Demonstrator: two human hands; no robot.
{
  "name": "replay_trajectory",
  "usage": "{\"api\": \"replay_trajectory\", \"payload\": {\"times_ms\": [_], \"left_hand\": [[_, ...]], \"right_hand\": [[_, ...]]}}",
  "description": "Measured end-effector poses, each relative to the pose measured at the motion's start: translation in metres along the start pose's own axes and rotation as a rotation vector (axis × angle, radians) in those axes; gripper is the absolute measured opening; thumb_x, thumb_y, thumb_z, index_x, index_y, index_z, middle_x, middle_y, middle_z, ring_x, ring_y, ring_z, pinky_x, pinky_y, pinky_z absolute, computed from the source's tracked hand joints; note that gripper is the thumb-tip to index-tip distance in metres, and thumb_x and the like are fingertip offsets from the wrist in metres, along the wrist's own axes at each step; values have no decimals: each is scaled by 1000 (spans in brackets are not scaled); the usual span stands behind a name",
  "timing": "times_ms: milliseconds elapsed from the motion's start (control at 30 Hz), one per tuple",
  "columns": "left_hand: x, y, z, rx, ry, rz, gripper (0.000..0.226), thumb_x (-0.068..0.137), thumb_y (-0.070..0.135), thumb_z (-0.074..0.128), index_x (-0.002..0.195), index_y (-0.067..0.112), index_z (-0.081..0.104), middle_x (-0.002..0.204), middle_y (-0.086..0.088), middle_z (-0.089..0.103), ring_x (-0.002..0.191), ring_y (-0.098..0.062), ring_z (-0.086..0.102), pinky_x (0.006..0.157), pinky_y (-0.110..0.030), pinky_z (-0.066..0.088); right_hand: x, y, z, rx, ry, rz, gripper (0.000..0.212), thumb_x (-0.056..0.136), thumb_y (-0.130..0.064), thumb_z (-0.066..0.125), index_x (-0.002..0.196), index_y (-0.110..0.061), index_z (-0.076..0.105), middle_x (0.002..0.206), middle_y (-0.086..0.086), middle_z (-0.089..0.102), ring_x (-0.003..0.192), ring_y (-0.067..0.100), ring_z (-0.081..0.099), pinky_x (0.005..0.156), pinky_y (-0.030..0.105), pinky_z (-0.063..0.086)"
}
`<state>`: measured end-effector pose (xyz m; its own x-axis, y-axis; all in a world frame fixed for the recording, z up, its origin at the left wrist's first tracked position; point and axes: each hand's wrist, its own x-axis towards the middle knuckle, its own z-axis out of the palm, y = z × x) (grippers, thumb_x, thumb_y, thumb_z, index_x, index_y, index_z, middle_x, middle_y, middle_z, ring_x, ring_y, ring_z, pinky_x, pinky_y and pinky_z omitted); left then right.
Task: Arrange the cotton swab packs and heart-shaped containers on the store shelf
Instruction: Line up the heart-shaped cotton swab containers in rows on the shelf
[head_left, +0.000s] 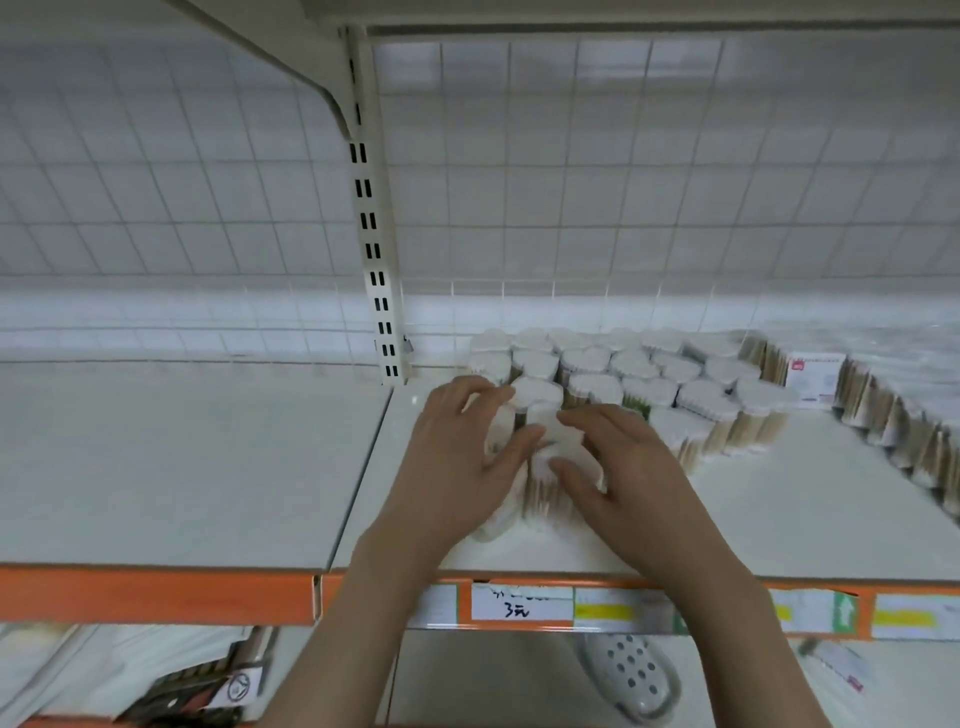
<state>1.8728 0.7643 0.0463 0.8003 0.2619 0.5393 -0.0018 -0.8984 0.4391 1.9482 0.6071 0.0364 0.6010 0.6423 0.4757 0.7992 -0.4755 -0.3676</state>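
Both hands reach over the white metal store shelf (727, 519) and meet at two clear heart-shaped containers packed with cotton swabs (540, 467). On the left side, the left hand (457, 457) has its fingers bent around the near containers, with the thumb pointing in toward the middle. On the right side, the right hand (618, 467) lies over the top of the same containers with its fingers spread and a little bent, thumb low at the front; I cannot tell how hard it holds. These containers stand near the front left part of the shelf, just to the right of the seam between two shelf boards. You can see thin tan sticks through the clear walls, and the tops look white and puffy. Just behind the hands is a big bunch of the same clear heart-shaped containers (649, 374), standing upright, touching each other in rows near the wire grid back wall (571, 182). To the right runs a row of flat clear packs of wooden cotton swabs (883, 415), leaning close together. A small white box with a red mark (813, 376) sits between the containers and the packs. Along the front runs an orange shelf edge (156, 592) with a white paper price tag (522, 603).
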Motion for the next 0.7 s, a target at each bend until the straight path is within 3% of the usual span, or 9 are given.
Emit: {"api": "replay_trajectory", "payload": {"times_ms": [200, 300, 533, 633, 700], "left_hand": [[77, -15, -14, 71, -131, -28, 36, 92, 32, 54, 122, 13, 58, 117, -3, 58, 109, -19, 53, 93, -26, 38], [122, -33, -10, 149, -243, -70, 33, 92, 28, 55, 120, 10, 59, 115, -5, 61, 106, -22, 55, 92, -30, 42], [188, -67, 20, 427, -465, -86, 36, 92, 29, 55, 119, 6, 60, 125, -8, 57, 119, -25, 50, 97, -30, 40], [198, -77, 31, 516, -540, -89, 39, 93, 35, 51, 101, 0, 66, 109, -11, 62, 113, -27, 54, 93, -33, 42], [202, -79, 36, 569, -562, -111, 49, 94, 42, 47, 65, 3, 54, 72, -7, 53, 102, -28, 57, 86, -33, 44]], "right_hand": [[67, 13, -19, -44, -43, -70, 35, 95, -23, 50, 128, -12, 53, 119, 4, 57, 114, 21, 48, 88, 20, 34], [115, 25, -19, -117, -157, -68, 36, 96, -23, 48, 129, -11, 52, 127, 5, 56, 118, 21, 48, 97, 26, 35], [192, 51, -4, -299, -458, 29, 40, 96, -26, 46, 132, -8, 49, 135, 7, 50, 124, 22, 44, 100, 27, 33], [207, 58, 10, -361, -520, 90, 40, 96, -27, 45, 124, 0, 55, 130, 13, 54, 119, 27, 48, 100, 33, 39], [216, 66, 21, -381, -502, 118, 39, 95, -29, 47, 112, 3, 61, 116, 16, 60, 107, 28, 54, 92, 36, 46]]}}
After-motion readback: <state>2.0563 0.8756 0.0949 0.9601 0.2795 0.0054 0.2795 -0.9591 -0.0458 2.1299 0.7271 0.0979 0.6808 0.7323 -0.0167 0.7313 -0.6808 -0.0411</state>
